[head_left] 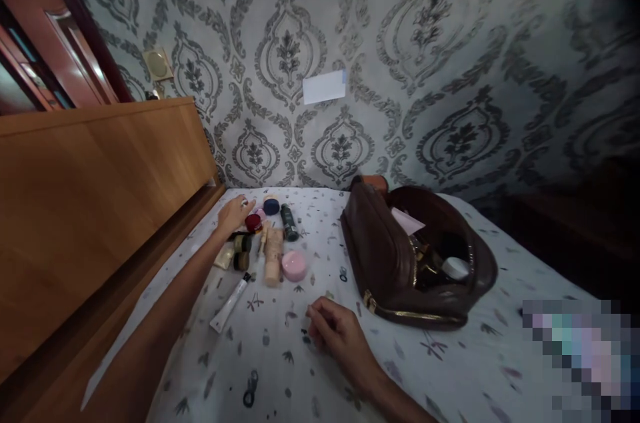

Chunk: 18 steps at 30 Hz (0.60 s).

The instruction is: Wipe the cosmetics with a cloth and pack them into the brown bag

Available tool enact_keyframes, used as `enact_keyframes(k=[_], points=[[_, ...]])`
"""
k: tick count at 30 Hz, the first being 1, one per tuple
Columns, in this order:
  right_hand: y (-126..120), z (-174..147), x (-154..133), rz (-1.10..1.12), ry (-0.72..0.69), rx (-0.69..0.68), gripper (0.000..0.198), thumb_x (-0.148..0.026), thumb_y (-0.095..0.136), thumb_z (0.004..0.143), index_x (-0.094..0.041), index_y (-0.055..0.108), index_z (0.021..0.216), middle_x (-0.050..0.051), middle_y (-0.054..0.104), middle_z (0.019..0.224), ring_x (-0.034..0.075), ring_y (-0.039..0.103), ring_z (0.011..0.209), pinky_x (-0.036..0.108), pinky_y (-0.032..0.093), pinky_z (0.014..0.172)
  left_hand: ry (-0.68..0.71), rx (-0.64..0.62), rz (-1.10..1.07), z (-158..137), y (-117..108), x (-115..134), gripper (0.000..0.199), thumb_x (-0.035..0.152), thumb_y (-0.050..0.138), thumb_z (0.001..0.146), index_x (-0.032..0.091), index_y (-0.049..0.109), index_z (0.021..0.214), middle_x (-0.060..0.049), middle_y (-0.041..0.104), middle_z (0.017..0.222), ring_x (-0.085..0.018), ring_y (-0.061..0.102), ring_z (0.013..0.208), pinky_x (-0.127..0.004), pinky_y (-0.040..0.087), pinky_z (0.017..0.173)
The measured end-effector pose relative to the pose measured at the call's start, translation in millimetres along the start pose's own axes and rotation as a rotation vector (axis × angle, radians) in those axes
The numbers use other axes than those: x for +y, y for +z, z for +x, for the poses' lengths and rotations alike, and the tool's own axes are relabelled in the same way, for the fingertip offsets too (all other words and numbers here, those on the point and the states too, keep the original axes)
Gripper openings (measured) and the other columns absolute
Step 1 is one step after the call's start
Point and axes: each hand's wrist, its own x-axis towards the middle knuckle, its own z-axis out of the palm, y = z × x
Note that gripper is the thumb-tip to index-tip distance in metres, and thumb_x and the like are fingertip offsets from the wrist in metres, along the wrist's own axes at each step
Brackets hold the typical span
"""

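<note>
My left hand (234, 214) reaches to the far left of the cosmetics, fingers partly stretched out beside a dark red jar (253, 222); I see nothing held in it. My right hand (341, 335) rests on the sheet with its fingers curled, apparently empty. Between the hands lie a round pink jar (295, 266), a beige tube (273, 256), a dark green bottle (289, 222) and a navy-lidded jar (271, 206). Two small dark-lidded jars (242, 252) sit near my left forearm. Closer to me is a slim white tube (230, 303) with a black cap.
A brown leather bag (373, 246) stands unzipped on the right, with a white-lidded jar (455, 268) and other items inside. Behind it is an orange-brown object (375, 183). A wooden board (100, 196) borders the patterned sheet (280, 363) on the left; a patterned wall (330, 23) rises behind.
</note>
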Motion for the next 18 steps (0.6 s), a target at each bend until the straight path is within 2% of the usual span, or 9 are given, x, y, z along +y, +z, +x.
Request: enact_keyframes(k=[4, 6, 8, 10, 13, 18], points=[[-0.5, -0.4, 1.0, 0.035, 0.009, -0.001, 0.048, -0.062, 0.050, 0.087, -0.019, 0.049, 0.066, -0.001, 0.053, 0.057, 0.010, 0.043, 0.048, 0.022, 0.033, 0.048, -0.043, -0.112, 0.088, 41.8, 22.5, 13.2, 0.057, 0.060, 0.057, 0.082, 0.020, 0.059, 0.122, -0.015, 0.062, 0.129, -0.031, 0.061, 0.116, -0.033, 0.047, 0.086], [-0.7, -1.3, 0.3, 0.039, 0.012, 0.002, 0.047, -0.061, 0.051, 0.087, -0.019, 0.049, 0.066, -0.002, 0.052, 0.056, 0.009, 0.042, 0.048, 0.022, 0.033, 0.047, -0.051, -0.179, 0.131, 50.9, 33.3, 20.8, 0.063, 0.057, 0.066, 0.075, 0.017, 0.059, 0.122, -0.018, 0.061, 0.130, -0.034, 0.060, 0.117, -0.036, 0.048, 0.086], [-1.1, -2.2, -1.1, 0.048, 0.017, 0.003, 0.045, -0.059, 0.052, 0.087, -0.019, 0.050, 0.066, -0.002, 0.052, 0.056, 0.009, 0.043, 0.048, 0.021, 0.032, 0.047, -0.063, -0.238, 0.175, 55.7, 41.9, 27.1, 0.060, 0.051, 0.072, 0.071, 0.015, 0.061, 0.118, -0.020, 0.064, 0.124, -0.035, 0.062, 0.114, -0.038, 0.049, 0.086], [-1.9, -2.7, -2.9, 0.069, 0.024, 0.001, 0.041, -0.055, 0.052, 0.088, -0.019, 0.050, 0.068, -0.002, 0.053, 0.057, 0.009, 0.044, 0.049, 0.021, 0.033, 0.048, -0.069, -0.278, 0.211, 58.3, 48.0, 31.3, 0.052, 0.046, 0.073, 0.074, 0.014, 0.063, 0.114, -0.018, 0.067, 0.118, -0.033, 0.063, 0.112, -0.041, 0.049, 0.088], [-4.0, -3.4, -5.0, 0.084, 0.022, -0.003, 0.036, -0.050, 0.052, 0.088, -0.019, 0.050, 0.069, -0.001, 0.055, 0.058, 0.009, 0.045, 0.050, 0.021, 0.034, 0.050, -0.065, -0.300, 0.233, 60.5, 52.9, 34.3, 0.042, 0.046, 0.065, 0.086, 0.014, 0.063, 0.114, -0.013, 0.066, 0.119, -0.027, 0.063, 0.109, -0.045, 0.050, 0.092], [-6.2, -4.2, -4.2, 0.082, 0.019, -0.005, 0.032, -0.045, 0.052, 0.088, -0.019, 0.050, 0.069, -0.001, 0.056, 0.059, 0.010, 0.046, 0.050, 0.021, 0.035, 0.049, -0.126, -0.250, 0.172, 61.5, 48.4, 30.8, 0.041, 0.048, 0.059, 0.092, 0.015, 0.062, 0.116, -0.010, 0.064, 0.120, -0.024, 0.062, 0.109, -0.047, 0.049, 0.096]])
